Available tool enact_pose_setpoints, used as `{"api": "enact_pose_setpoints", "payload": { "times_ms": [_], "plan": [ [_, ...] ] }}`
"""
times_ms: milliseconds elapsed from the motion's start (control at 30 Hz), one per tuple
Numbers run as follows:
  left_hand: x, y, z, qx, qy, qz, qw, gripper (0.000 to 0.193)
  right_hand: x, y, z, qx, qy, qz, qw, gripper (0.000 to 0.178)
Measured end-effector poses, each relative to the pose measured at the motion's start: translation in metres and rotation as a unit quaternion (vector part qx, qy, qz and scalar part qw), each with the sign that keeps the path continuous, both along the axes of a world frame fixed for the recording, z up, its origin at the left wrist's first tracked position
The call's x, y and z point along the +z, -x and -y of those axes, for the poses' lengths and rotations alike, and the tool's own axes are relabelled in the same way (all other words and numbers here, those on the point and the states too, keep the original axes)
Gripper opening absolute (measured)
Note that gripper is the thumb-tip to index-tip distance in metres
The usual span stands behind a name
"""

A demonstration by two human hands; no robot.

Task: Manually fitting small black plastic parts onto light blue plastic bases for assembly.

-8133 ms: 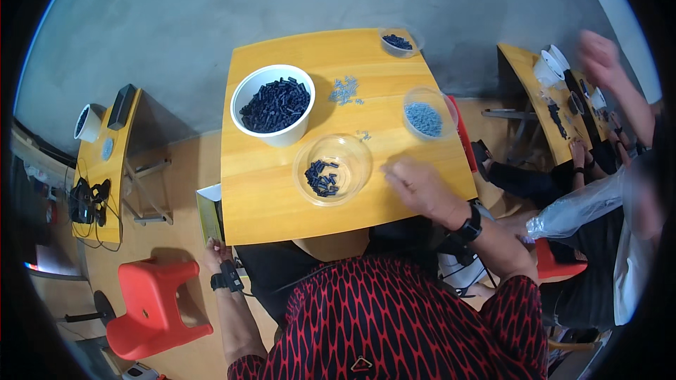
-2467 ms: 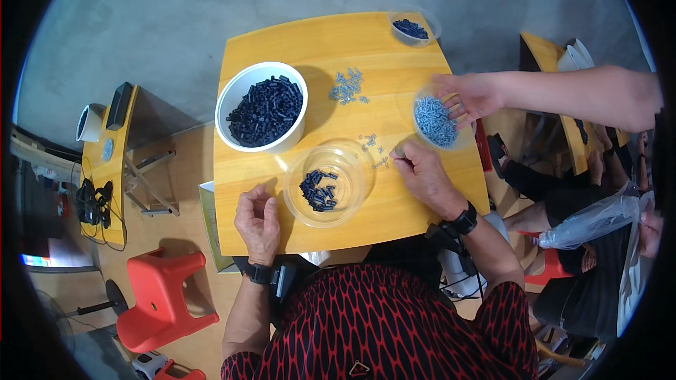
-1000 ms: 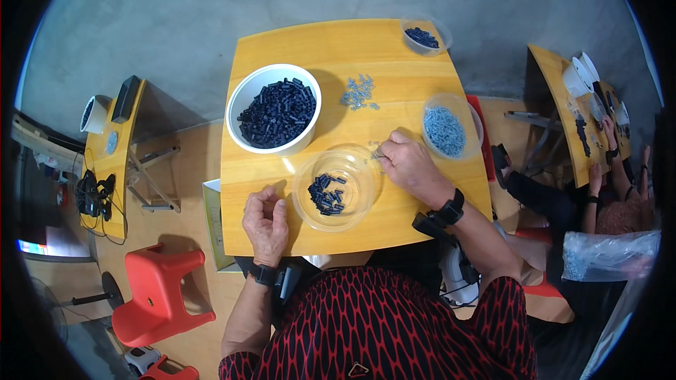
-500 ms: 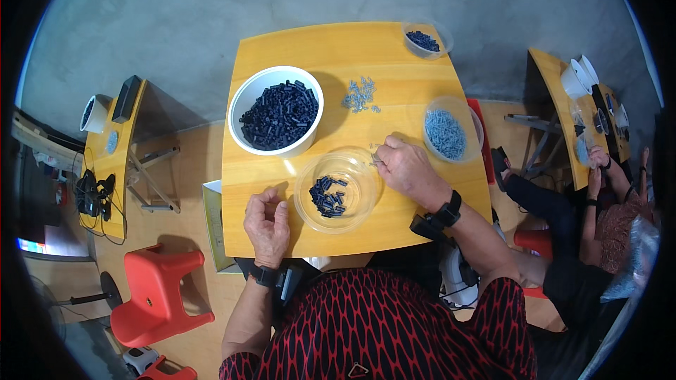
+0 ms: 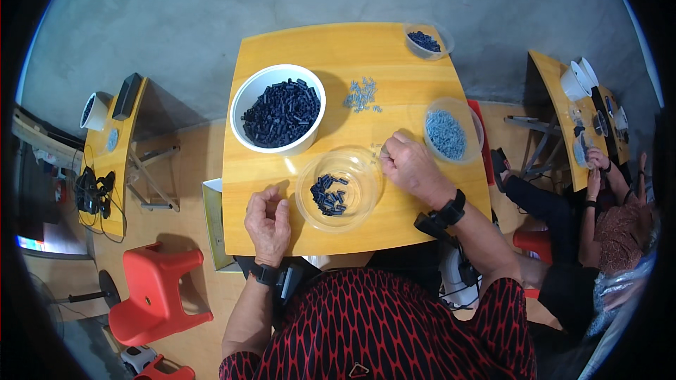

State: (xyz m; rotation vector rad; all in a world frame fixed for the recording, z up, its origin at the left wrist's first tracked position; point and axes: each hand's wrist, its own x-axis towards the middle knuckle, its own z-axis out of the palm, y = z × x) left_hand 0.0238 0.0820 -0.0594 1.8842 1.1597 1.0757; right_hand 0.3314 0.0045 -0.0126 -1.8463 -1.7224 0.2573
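Note:
My left hand (image 5: 268, 222) rests at the near left of the yellow table, its fingers curled inward; whatever they hold, if anything, is hidden. Beside it stands a clear plastic bowl (image 5: 360, 219) with several short black tubes (image 5: 328, 195) in it. To the right of that bowl my right hand (image 5: 414, 167) is closed, fingertips tucked down at the tabletop. What it may be pinching cannot be made out. A few small grey screw-like pieces (image 5: 375, 149) lie right by its fingers. Farther back is a loose heap of similar silvery pieces (image 5: 362, 93).
A white tub (image 5: 314, 134) full of black tubes stands at the back left. Clear tubs hold pale blue-grey pieces (image 5: 446, 134) at the right and dark pieces (image 5: 424, 41) at the far corner. A red stool (image 5: 158, 288) is on the floor; another person (image 5: 612, 218) works at the right.
My right hand has shifted slightly right, away from the few small grey pieces, and its fingers have curled in more. My left hand keeps its place.

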Motion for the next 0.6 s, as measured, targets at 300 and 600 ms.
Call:
{"api": "enact_pose_setpoints", "payload": {
  "times_ms": [300, 600],
  "plan": [
    [0.006, -0.002, 0.002, 0.004, 0.009, -0.009, 1.000, 0.022, 0.004, -0.007, 0.002, -0.012, -0.029, -0.032, 0.999, 0.009],
    [0.010, -0.004, 0.001, 0.005, 0.022, 0.003, 1.000, 0.022, 0.019, 0.003, -0.002, 0.009, -0.013, -0.001, 1.000, 0.010]
  ]
}}
